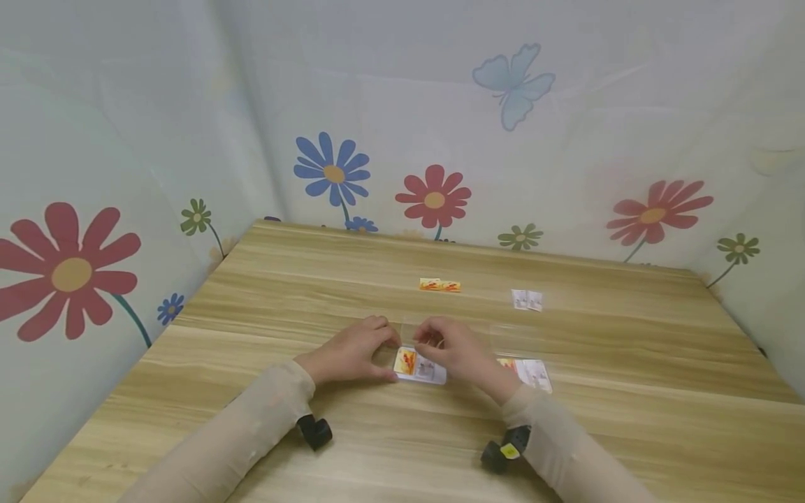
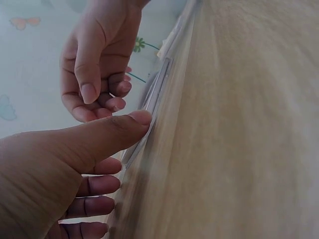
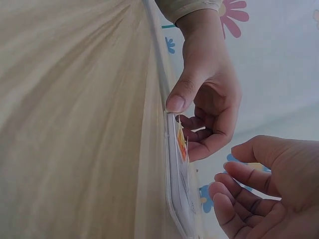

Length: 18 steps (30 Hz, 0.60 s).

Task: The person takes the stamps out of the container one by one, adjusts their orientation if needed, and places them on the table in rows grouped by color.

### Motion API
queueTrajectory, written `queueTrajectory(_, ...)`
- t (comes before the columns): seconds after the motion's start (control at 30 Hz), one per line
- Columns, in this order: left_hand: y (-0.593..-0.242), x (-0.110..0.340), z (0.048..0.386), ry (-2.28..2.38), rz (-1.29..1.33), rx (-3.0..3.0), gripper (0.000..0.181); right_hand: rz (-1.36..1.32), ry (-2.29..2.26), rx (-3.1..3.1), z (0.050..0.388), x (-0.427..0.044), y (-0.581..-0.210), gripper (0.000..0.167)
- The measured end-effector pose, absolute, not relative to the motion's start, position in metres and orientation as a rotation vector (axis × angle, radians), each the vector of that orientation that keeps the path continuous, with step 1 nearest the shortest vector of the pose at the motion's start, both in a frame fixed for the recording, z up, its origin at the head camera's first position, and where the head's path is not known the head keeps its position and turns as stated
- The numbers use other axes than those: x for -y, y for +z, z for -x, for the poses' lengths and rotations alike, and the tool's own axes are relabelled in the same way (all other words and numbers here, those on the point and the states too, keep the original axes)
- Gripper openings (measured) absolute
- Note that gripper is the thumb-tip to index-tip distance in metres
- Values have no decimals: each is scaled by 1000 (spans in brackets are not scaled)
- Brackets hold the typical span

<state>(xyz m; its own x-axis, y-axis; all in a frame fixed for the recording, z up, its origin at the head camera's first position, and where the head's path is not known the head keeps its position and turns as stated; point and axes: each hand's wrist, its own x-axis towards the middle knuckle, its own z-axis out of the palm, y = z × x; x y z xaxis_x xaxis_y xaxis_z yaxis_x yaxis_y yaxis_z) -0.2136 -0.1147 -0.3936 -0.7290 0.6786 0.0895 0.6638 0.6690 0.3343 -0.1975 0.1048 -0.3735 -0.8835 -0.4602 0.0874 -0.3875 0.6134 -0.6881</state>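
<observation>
A flat white case (image 1: 423, 381) with rounded corners lies on the table, with an orange-red picture piece (image 1: 407, 362) and a pale picture piece (image 1: 428, 368) on it. A clear flap seems to stretch behind it. My left hand (image 1: 352, 351) holds the case's left end, the thumb on its near edge (image 2: 158, 94) and the fingers toward the far side. Over the case's right part hovers my right hand (image 1: 462, 353), its fingers loosely bent. Nothing shows between the right fingers in the right wrist view, where the orange-red piece (image 3: 181, 142) stands slightly raised.
A second white case (image 1: 541, 381) with similar pieces lies to the right, partly behind the right wrist. Farther back are a pair of orange-yellow pieces (image 1: 440, 285) and a pair of pale pieces (image 1: 527, 300). A flowered curtain (image 1: 390, 91) borders the wooden table (image 1: 302, 279).
</observation>
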Motion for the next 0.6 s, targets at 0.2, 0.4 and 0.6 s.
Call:
queueTrajectory(0.2,-394,114,213,549,-1135,-2828,50,758,-1143,-2725,199,-102,-378,11)
queueTrajectory(0.4,-394,114,212,553,-1143,-2834,50,742,-1136,-2713,201,-100,-383,10)
queueTrajectory(0.6,-393,114,212,561,-1145,-2835,50,733,-1144,-2707,203,-98,-388,10)
